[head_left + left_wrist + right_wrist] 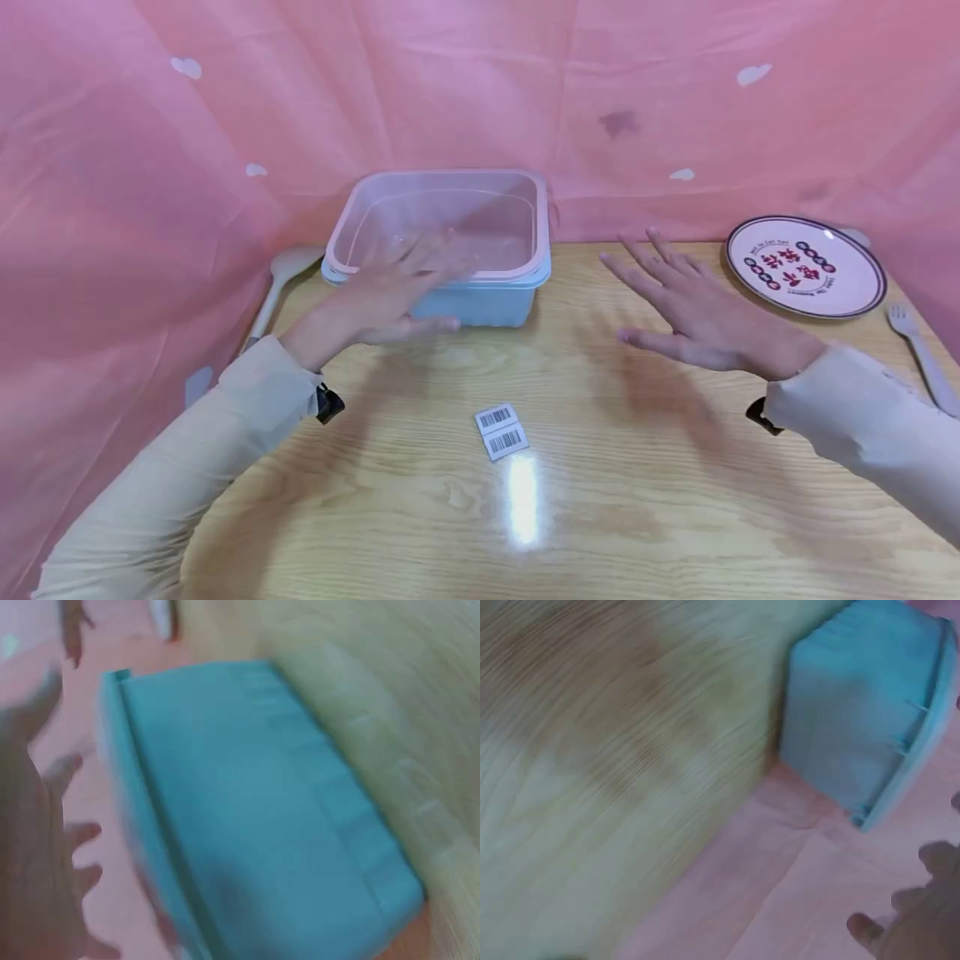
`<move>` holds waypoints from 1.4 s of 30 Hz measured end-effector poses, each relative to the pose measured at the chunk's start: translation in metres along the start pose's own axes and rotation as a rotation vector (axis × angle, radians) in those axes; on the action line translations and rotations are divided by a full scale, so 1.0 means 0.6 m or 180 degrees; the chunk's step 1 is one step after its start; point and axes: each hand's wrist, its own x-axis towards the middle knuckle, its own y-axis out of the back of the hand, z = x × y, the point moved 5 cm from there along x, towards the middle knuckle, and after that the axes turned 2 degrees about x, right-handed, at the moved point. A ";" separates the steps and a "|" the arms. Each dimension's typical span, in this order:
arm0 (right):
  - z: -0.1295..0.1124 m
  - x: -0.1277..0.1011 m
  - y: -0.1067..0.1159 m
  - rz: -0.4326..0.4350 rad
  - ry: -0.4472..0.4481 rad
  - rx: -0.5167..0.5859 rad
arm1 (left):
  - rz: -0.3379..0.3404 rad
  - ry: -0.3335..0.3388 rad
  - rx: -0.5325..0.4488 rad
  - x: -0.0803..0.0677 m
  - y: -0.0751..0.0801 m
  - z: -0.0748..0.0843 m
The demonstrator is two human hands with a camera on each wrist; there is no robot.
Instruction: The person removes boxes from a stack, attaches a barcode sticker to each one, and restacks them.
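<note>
Head view: a pink cloth (480,92) with pale heart marks hangs behind and to both sides of a wooden bench (600,467), the largest things in sight. Next in size, a light blue box (480,304) with a clear pink-rimmed lid (442,221) stands at the back of the bench, against the cloth and left of centre. The left hand (390,292) is spread flat with straight fingers at the box's front left corner, the fingers lying over the lid edge; motion blur hides whether they press on it. The right hand (697,312) is likewise open, fingers straight and spread, held above the bare bench to the right of the box and apart from it; it grips nothing. A round plate (806,267) with red and black print lies at the far right near the cloth. A pale spoon (273,287) lies left of the box, and a pale fork (922,358) lies at the right edge just beside the plate. Smallest, two barcode labels (501,431) lie side by side on the bench centre, nearer than both hands. Left wrist view, blurred: the box's blue wall (262,817) fills the frame beside the fingers (75,832). Right wrist view, blurred: the box corner (862,712) stands apart from the fingertips (866,928).
</note>
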 end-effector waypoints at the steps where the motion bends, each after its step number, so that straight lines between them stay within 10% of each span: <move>1: 0.001 0.004 0.004 0.0098 -0.0045 0.0100 | 0.0138 0.0093 -0.0031 -0.003 0.008 -0.007; 7: 0.005 0.033 0.024 0.0776 -0.0398 0.0863 | 0.1010 0.0920 -0.0582 -0.048 0.047 -0.067; 13: 0.017 0.068 0.021 0.1075 -0.0892 0.1620 | 0.1300 0.1534 -0.1181 -0.082 0.034 -0.113; 20: 0.016 0.124 -0.010 0.1090 -0.1244 0.2419 | 0.1380 0.1637 -0.2354 -0.091 -0.007 -0.157; 27: -0.001 0.173 -0.045 0.0783 -0.1372 0.2396 | 0.1177 0.1671 -0.3593 -0.070 -0.055 -0.169; 42: -0.018 0.214 -0.074 0.1126 -0.1669 0.1988 | 0.1535 0.1613 -0.3669 -0.066 -0.083 -0.174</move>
